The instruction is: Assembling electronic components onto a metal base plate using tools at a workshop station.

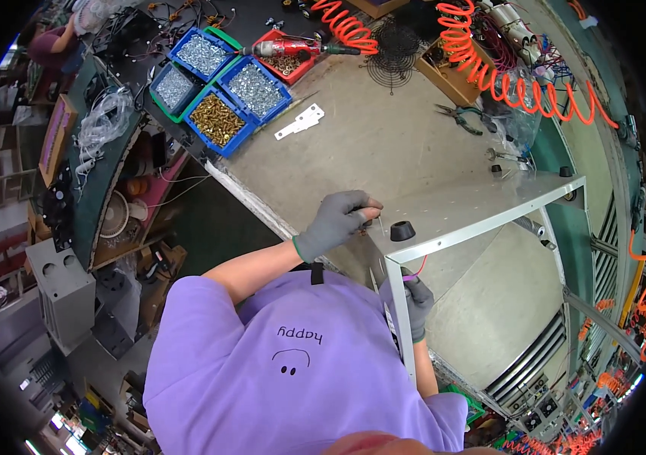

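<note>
A grey-white sheet-metal housing (482,205) with an open frame side stands on the bench in front of me, a black rubber foot (402,230) on its near corner. My left hand (338,225), in a grey glove with bare fingertips, is closed in a pinch at the housing's outer edge. Whatever lies between those fingertips is too small to make out. Inside the frame, my right hand (418,305), also gloved, is closed around a pink-purple wire (411,277) close to the frame's inner wall. The frame edge partly hides its fingers.
Blue bins hold silver screws (253,89) and brass-coloured screws (218,119) at the far left. A red power screwdriver (286,48) lies across a red bin. A white flat bracket (300,122), pliers (461,118) and a coiled orange air hose (516,87) are farther off.
</note>
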The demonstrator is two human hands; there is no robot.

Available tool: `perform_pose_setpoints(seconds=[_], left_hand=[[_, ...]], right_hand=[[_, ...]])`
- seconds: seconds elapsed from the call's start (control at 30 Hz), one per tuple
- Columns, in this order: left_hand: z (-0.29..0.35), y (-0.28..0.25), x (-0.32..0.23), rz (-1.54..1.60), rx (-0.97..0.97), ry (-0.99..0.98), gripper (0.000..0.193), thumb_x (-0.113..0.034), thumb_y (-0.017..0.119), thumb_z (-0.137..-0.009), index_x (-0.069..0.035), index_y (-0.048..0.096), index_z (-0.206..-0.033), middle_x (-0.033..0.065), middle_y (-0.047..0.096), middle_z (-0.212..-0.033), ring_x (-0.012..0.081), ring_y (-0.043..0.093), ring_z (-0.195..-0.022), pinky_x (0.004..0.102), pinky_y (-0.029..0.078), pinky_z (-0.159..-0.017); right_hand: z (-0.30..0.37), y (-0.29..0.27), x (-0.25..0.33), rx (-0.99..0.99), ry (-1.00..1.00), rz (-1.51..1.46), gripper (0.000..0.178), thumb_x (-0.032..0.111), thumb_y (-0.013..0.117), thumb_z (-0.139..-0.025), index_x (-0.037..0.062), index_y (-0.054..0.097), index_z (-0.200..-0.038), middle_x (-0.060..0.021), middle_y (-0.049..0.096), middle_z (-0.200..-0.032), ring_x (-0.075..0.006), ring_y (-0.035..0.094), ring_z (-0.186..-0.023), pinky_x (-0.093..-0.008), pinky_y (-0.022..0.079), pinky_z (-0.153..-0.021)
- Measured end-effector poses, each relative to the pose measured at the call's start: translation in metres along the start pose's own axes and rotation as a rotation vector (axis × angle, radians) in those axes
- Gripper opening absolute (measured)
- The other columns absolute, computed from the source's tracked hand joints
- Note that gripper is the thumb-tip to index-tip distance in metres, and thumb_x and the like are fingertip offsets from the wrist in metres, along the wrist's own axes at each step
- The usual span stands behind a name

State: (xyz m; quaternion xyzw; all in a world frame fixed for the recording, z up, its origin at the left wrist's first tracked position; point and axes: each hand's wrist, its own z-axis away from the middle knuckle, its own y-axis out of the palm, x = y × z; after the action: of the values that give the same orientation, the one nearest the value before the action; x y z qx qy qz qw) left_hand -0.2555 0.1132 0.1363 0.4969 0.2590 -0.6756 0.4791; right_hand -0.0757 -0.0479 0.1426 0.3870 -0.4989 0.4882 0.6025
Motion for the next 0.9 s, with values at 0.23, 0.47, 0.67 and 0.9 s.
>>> perform_pose_setpoints(seconds=[0.23, 0.47, 0.67, 0.9], left_hand=[[0.006, 0.003, 0.007, -0.002, -0.05, 0.038, 0.017, -0.014, 0.061, -0.083, 0.001, 0.065, -0.089, 0.0059, 0.062, -0.073, 0.009, 0.055, -0.059, 0.025, 0.045, -0.055], [0.013, 0.007, -0.001, -0.136, -0.131, 0.126, 0.014, -0.011, 0.062, -0.081, 0.002, 0.064, -0.086, 0.0092, 0.063, -0.075, 0.0108, 0.056, -0.059, 0.0267, 0.045, -0.055], [0.015, 0.003, 0.002, -0.416, -0.13, 0.386, 0.014, -0.011, 0.061, -0.082, 0.002, 0.064, -0.086, 0.0104, 0.061, -0.072, 0.0135, 0.058, -0.06, 0.0279, 0.045, -0.055], [0.002, -0.005, -0.003, 0.056, 0.092, -0.063, 0.019, -0.017, 0.058, -0.085, 0.002, 0.061, -0.087, 0.004, 0.058, -0.07, 0.0102, 0.054, -0.061, 0.0264, 0.044, -0.057]], right_hand=[[0.002, 0.001, -0.002, -0.025, 0.012, -0.003, 0.026, 0.011, 0.064, -0.082, -0.0043, 0.061, -0.103, -0.0065, 0.064, -0.086, -0.0108, 0.058, -0.072, -0.0238, 0.047, -0.067], [-0.001, 0.002, 0.007, 0.018, -0.01, -0.001, 0.026, 0.011, 0.063, -0.083, -0.0043, 0.061, -0.103, -0.0057, 0.063, -0.082, -0.0106, 0.057, -0.07, -0.0237, 0.046, -0.065], [-0.001, 0.002, 0.01, 0.053, -0.027, -0.015, 0.027, 0.012, 0.062, -0.083, -0.0046, 0.06, -0.104, -0.0051, 0.062, -0.082, -0.01, 0.056, -0.071, -0.0234, 0.046, -0.066], [-0.004, -0.001, 0.012, 0.061, -0.012, 0.027, 0.026, 0.011, 0.062, -0.083, -0.0049, 0.06, -0.104, -0.0052, 0.062, -0.082, -0.0102, 0.056, -0.071, -0.0236, 0.046, -0.066]])
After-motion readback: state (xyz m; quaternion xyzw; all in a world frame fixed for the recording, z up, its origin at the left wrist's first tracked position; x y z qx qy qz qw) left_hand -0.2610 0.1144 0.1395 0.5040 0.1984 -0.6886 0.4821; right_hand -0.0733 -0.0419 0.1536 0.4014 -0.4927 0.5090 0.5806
